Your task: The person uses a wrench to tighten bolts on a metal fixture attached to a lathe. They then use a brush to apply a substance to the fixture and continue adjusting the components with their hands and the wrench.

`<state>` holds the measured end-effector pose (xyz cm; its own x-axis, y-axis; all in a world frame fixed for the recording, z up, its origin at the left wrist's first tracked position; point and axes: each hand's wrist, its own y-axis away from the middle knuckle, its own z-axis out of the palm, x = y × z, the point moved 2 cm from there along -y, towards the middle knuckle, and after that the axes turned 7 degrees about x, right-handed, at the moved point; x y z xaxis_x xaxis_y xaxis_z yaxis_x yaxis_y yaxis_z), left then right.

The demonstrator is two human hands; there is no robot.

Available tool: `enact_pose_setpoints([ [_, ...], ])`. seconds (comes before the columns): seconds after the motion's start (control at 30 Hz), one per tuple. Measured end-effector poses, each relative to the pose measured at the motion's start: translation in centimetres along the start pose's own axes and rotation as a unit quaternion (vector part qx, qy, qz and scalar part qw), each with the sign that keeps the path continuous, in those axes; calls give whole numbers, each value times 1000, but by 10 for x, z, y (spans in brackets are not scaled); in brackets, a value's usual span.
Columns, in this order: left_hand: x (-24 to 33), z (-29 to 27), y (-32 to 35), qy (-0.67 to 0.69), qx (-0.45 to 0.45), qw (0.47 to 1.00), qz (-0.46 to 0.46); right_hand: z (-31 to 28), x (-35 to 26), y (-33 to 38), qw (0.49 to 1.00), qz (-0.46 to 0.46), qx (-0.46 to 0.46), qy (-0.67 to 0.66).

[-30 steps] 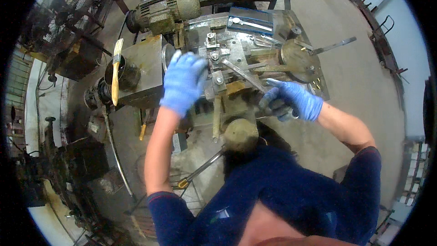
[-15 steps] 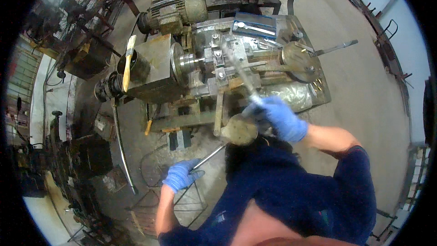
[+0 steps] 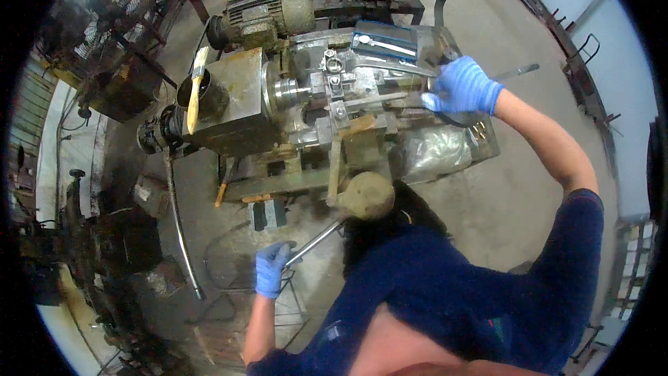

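Note:
My right hand, in a blue glove, is closed round the end of a long steel wrench. The wrench's ring end lies over the bolts of the clamping block on the small lathe. My left hand, also gloved in blue, grips a metal handle rod that slants up to a round disc at the lathe's front. To the left of the block is the shiny round chuck. Whether the ring sits fully on a bolt I cannot tell.
A paintbrush rests across a dark pot on the headstock. Behind the block lies a caliper in a blue case. Clear plastic sheeting covers the bed's right front. A motor stands behind; a long bar hangs at left.
My right hand has moved up and to the right with the wrench, whose ring end now lies at the clamping block. The left hand stays on the rod, shifted slightly.

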<state>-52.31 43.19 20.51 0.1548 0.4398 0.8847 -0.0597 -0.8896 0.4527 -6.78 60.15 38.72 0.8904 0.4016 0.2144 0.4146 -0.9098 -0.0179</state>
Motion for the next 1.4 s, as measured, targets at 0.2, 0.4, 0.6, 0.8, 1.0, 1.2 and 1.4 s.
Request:
enact_pose_setpoints([
  [0.2,-11,7,1,9,115,993,9,2,19,-47,989,-74,-92,89],
  [0.4,-14,5,1,-6,140,990,-2,21,56,-93,977,-174,-52,109],
  [0.6,-14,5,0,-43,163,986,4,42,77,-125,969,-206,-52,127],
  [0.8,-16,10,7,-9,245,970,9,43,63,-79,993,-77,33,-83],
  [1.0,-19,18,6,-11,318,947,41,38,62,-71,976,38,175,-124],
  [1.2,-23,13,-6,-31,295,954,36,41,42,-77,989,145,29,-11],
  [1.4,-36,3,-13,-106,285,950,64,38,29,-51,981,196,10,5],
])
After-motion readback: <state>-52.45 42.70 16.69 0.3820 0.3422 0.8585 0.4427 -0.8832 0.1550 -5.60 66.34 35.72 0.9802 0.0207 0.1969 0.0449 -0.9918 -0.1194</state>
